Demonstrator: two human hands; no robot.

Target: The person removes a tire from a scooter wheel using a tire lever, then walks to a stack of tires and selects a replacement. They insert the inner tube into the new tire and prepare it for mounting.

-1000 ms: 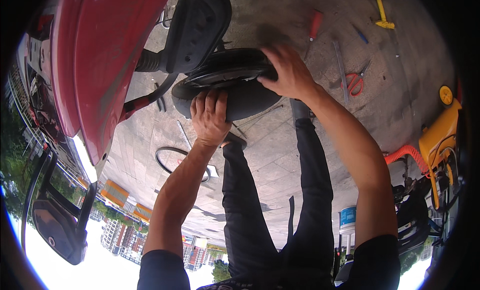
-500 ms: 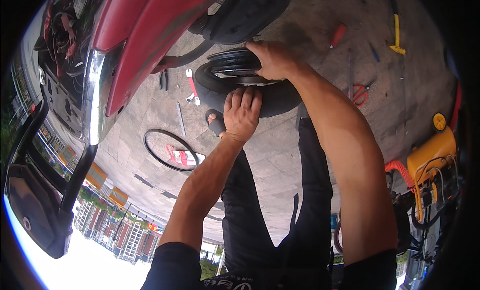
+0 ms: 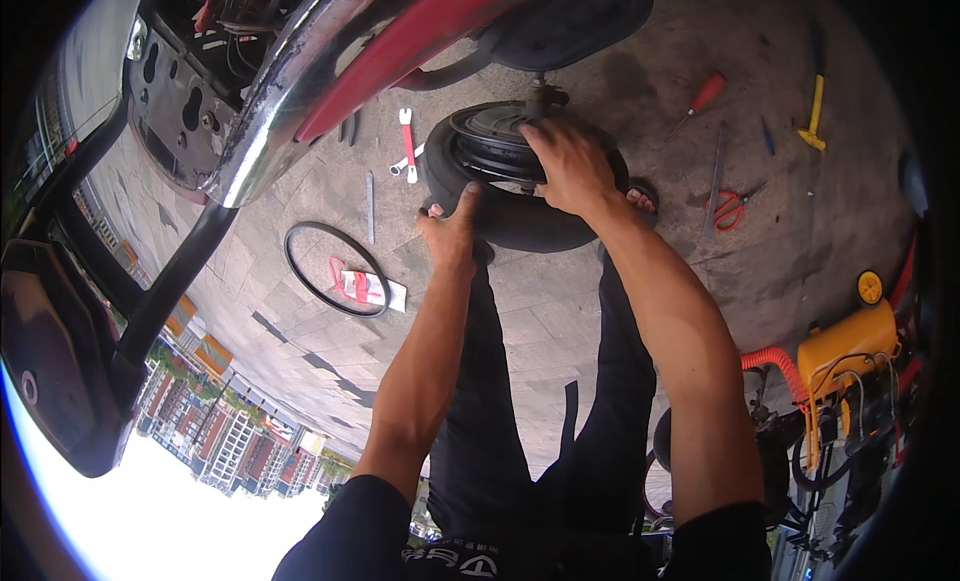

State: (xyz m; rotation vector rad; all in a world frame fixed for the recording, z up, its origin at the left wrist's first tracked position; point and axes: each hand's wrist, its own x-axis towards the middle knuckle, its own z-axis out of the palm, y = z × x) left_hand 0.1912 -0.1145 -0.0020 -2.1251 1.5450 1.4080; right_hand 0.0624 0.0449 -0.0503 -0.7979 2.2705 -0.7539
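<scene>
- Has L forearm point(image 3: 425, 366) slanting up fr. lower edge, R forearm point(image 3: 680, 311) bowed outward, then angled back in.
- Sets L hand point(image 3: 449, 236) at near L side of tyre point(image 3: 535, 229), thumb up, overlapping tyre edge, spread apart fr. bent fingers; can't tell re: contact.
- Lays R hand point(image 3: 578, 171) across R part of tyre & black rim point(image 3: 490, 163), back of hand up, fingers bent, tips at rim; can't tell if gripping or just resting.
- Has tyre tilted ahead of legs, btw. & under hands, w/ rim in its opening.
- Just beside tyre's R end: sandalled foot point(image 3: 641, 200).
- On ground, L: flat metal bar point(image 3: 370, 209), black ring point(image 3: 300, 271), red-white packet point(image 3: 392, 293).
- On ground, R: red-handled scissors point(image 3: 731, 213), red-handled screwdriver point(image 3: 709, 93), yellow hammer point(image 3: 815, 121).
- Far R: orange tank point(image 3: 845, 349); far lower L: bldgs point(image 3: 225, 421).
</scene>
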